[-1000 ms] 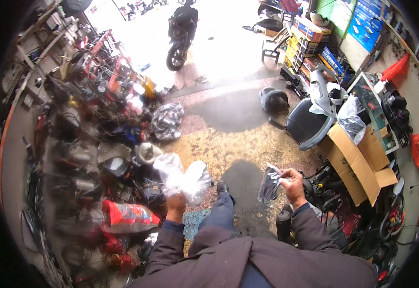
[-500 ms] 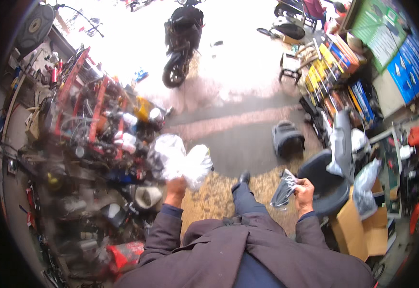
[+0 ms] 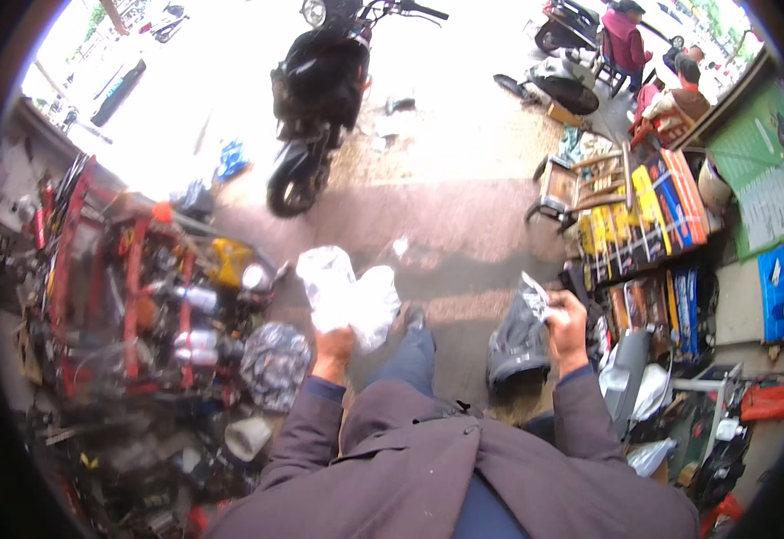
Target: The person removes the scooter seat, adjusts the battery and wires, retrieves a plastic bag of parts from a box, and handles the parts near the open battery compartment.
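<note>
My left hand [image 3: 333, 352] is closed on a bunched white plastic bag [image 3: 369, 305], which puffs up in two lobes above the fist. On the right, my right hand [image 3: 568, 325] pinches a small clear plastic packet [image 3: 533, 292]; its dark contents are hard to tell from the dark grey plastic part [image 3: 516, 359] on the floor behind it. Both forearms, in dark brown sleeves, reach forward at either side of my body. One leg [image 3: 407, 359] is stepped forward between the hands.
A black scooter [image 3: 320, 99] stands ahead in the bright doorway. To the left, a red metal rack [image 3: 136, 296] is crowded with bottles and parts. On the right are a wooden chair [image 3: 580, 189] and stacked boxes [image 3: 643, 211]. Two people sit outside beyond them, near parked motorbikes.
I have moved forward: the scooter, chair and boxes appear closer, and the grey part on the floor has come nearer my right hand. Both hands keep their hold.
</note>
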Available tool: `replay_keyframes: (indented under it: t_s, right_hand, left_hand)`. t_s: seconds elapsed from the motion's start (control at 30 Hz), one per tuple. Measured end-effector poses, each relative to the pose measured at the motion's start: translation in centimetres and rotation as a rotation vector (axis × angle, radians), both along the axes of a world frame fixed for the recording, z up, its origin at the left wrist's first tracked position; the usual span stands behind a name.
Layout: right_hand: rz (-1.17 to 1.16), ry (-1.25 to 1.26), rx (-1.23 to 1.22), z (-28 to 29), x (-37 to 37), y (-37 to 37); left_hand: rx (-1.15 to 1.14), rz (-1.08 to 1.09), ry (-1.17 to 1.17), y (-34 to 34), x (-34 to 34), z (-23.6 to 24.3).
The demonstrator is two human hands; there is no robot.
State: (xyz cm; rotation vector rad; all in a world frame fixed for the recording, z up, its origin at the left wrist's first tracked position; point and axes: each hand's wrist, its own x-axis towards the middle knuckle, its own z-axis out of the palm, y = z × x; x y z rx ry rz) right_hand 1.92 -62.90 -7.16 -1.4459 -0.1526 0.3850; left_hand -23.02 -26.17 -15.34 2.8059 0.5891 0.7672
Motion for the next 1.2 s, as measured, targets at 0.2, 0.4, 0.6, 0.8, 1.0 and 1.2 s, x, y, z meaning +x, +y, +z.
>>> replay_keyframes:
  t_s: [0.2,0.4,0.6,0.8,1.0,1.2]
  right_hand:
    - [-0.265,0.214,-0.001,-0.4,16.4,3.0]
    - [-0.184,0.225,0.062,-1.2,35.3,8.4]
    - [0.008,0.2,-0.009,-5.1,57.6,17.5]
    - [0.246,0.206,-0.023,-1.1,76.9,29.2]
    - [0.44,0.21,-0.024,-1.0,89.5,40.9]
    - [0.519,0.32,-0.038,-4.8,98.4,49.3]
  left_hand:
    - [-0.874,0.028,-0.388,6.1,21.8,1.0]
    - [-0.798,0.013,-0.382,10.8,40.6,2.1]
    - [-0.862,0.134,-0.34,12.4,58.3,-1.4]
    - [-1.012,0.208,-0.047,14.3,71.5,-6.6]
    - [-1.123,0.478,-0.236,16.5,82.7,-10.9]
    - [-1.057,0.497,-0.559,22.0,92.8,-9.9]
